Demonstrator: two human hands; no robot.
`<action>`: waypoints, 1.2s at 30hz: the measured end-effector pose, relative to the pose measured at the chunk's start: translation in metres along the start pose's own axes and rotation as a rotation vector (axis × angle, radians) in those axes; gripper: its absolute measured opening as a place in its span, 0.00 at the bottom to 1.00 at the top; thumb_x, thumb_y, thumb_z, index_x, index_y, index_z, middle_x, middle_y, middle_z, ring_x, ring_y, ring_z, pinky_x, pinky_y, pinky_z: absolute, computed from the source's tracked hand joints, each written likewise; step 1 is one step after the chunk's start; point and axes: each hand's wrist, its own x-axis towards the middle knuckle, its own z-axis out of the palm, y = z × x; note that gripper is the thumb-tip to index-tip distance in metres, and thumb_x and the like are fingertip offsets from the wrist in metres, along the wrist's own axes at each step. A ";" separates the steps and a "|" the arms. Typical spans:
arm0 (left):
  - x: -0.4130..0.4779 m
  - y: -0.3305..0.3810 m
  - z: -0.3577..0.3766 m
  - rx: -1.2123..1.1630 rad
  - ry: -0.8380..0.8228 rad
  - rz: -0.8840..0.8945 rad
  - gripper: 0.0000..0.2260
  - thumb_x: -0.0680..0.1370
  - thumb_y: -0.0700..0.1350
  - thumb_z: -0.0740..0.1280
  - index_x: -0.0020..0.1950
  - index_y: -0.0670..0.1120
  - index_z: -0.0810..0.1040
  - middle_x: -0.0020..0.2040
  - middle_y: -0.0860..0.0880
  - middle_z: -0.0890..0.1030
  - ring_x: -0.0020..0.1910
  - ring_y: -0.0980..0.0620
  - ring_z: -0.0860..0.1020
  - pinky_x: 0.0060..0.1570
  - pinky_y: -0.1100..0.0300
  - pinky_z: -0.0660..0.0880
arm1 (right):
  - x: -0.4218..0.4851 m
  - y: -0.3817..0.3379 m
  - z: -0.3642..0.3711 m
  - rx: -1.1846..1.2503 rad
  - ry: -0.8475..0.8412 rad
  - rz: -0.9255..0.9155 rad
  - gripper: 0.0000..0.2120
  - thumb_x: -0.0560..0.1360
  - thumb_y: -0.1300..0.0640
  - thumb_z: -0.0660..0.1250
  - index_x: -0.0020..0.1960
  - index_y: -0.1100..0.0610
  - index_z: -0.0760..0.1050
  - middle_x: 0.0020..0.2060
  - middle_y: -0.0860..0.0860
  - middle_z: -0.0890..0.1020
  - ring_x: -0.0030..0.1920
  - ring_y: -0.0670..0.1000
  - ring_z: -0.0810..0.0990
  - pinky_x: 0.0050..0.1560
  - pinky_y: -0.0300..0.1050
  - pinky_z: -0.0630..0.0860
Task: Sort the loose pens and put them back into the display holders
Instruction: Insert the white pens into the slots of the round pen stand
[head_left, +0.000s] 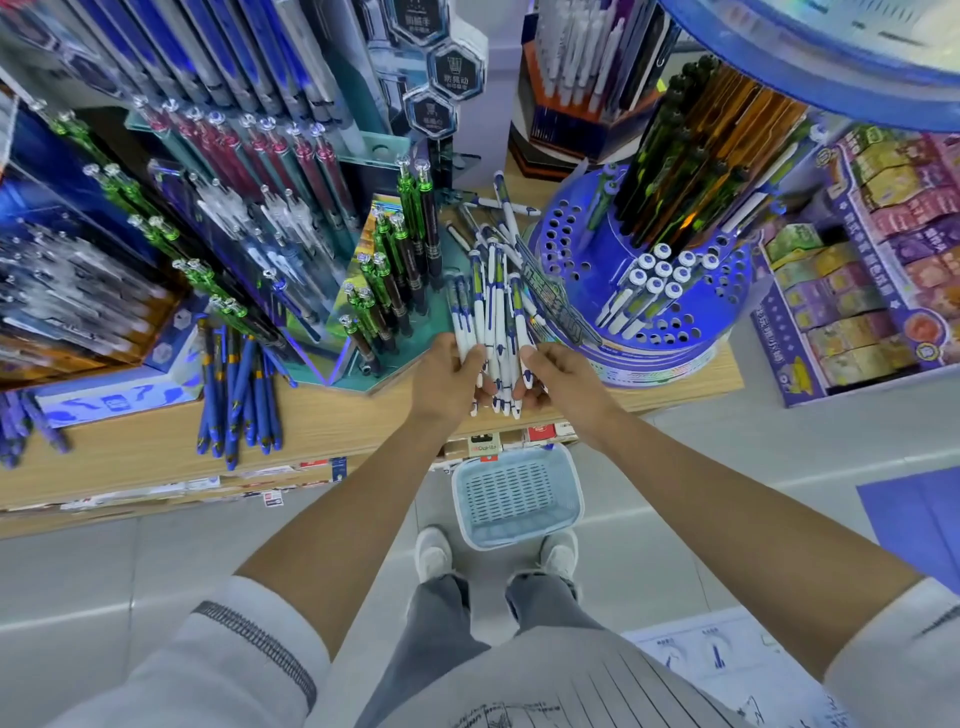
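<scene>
1. A bundle of white-and-blue pens (496, 332) is held over the shelf (156, 447) edge, its lower ends clasped by the left hand (447, 374) and right hand (563, 374).
2. The light, stiff, smooth barrels are judged slippery; mid-barrel is best gripped.
3. The round blue holder (724, 280) is found just to the right; its standing pens (662, 275) may be knocked.
4. More loose pens (488, 223) are left behind the bundle.
</scene>
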 end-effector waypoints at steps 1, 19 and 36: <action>0.000 0.001 0.000 -0.015 -0.010 -0.002 0.08 0.82 0.45 0.60 0.49 0.40 0.67 0.34 0.46 0.82 0.26 0.51 0.77 0.25 0.63 0.72 | -0.002 -0.001 0.001 0.008 0.006 0.004 0.13 0.81 0.52 0.61 0.54 0.63 0.72 0.32 0.55 0.82 0.26 0.48 0.75 0.32 0.41 0.77; -0.016 -0.009 -0.006 -0.257 -0.035 -0.092 0.08 0.84 0.43 0.54 0.52 0.40 0.68 0.34 0.46 0.76 0.26 0.52 0.71 0.27 0.61 0.69 | -0.032 0.009 -0.003 0.017 -0.037 0.022 0.08 0.80 0.54 0.64 0.51 0.59 0.73 0.37 0.58 0.83 0.36 0.52 0.80 0.33 0.38 0.77; -0.041 0.024 0.008 -0.284 -0.148 -0.087 0.08 0.76 0.47 0.72 0.44 0.43 0.78 0.27 0.51 0.71 0.25 0.54 0.66 0.24 0.66 0.65 | -0.053 0.009 -0.011 -0.039 -0.064 -0.121 0.11 0.76 0.53 0.69 0.51 0.61 0.81 0.41 0.59 0.82 0.40 0.53 0.78 0.44 0.47 0.78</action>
